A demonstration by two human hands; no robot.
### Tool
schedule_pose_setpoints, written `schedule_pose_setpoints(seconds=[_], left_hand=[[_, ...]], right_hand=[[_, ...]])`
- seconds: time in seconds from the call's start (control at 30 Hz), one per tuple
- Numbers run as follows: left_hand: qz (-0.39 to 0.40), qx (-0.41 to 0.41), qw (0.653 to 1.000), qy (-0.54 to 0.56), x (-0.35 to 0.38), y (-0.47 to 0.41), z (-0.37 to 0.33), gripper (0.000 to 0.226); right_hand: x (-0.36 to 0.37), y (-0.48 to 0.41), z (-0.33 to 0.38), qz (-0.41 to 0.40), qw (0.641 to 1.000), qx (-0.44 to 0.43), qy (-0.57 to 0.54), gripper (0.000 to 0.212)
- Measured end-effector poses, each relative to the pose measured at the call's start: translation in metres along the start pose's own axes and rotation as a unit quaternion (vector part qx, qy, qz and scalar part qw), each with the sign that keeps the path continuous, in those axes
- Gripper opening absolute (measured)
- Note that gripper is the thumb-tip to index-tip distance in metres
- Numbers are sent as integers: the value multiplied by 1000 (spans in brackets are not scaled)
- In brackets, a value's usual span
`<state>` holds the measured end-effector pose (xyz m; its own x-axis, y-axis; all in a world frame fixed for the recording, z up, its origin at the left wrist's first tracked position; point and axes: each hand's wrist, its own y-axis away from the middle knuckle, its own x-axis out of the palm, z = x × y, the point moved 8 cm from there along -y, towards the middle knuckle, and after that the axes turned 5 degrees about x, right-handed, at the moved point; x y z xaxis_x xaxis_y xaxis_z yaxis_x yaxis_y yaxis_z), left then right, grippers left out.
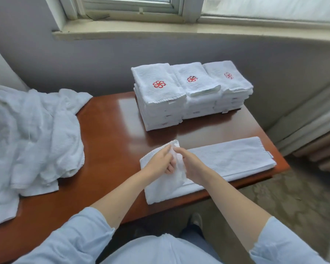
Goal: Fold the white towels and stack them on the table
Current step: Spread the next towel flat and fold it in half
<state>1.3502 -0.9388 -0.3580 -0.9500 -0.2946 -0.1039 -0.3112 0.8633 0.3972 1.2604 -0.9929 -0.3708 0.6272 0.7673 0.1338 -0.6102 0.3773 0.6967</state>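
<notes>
A white towel, folded into a long strip, lies along the front right of the brown table. Its left end is lifted off the table. My left hand and my right hand both pinch that raised end, close together, fingers curled into the cloth. Behind them stand three stacks of folded white towels with a red flower mark on each top one. A loose heap of unfolded white towels covers the table's left side.
A grey wall and a window sill rise behind the table. The table's right edge drops to a patterned floor, with a radiator or pipes at the far right. My feet show under the table's front edge.
</notes>
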Motion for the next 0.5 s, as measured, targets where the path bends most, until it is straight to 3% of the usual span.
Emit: schedule_pose_setpoints(seconds=[0.1,0.2,0.27,0.37,0.5], left_hand=[[7,-16,999,48,28,-13,-12,36],[-4,-3,999,43,48,-25,-16,41],[-18,23,1000,-6,55,-30,-18,56],[-69,34,991,-107,55,-35,-13,54],[-121,59,939,-316,53,-39,-5,46]], right_hand=[[-41,8,5,-50,998,-26,5,19],[-68,15,9,-73,996,-51,-16,28],[-86,15,8,-94,994,-54,4,36],[-111,8,2,-113,992,-45,24,36],[-137,-4,-6,-133,990,-27,48,29]])
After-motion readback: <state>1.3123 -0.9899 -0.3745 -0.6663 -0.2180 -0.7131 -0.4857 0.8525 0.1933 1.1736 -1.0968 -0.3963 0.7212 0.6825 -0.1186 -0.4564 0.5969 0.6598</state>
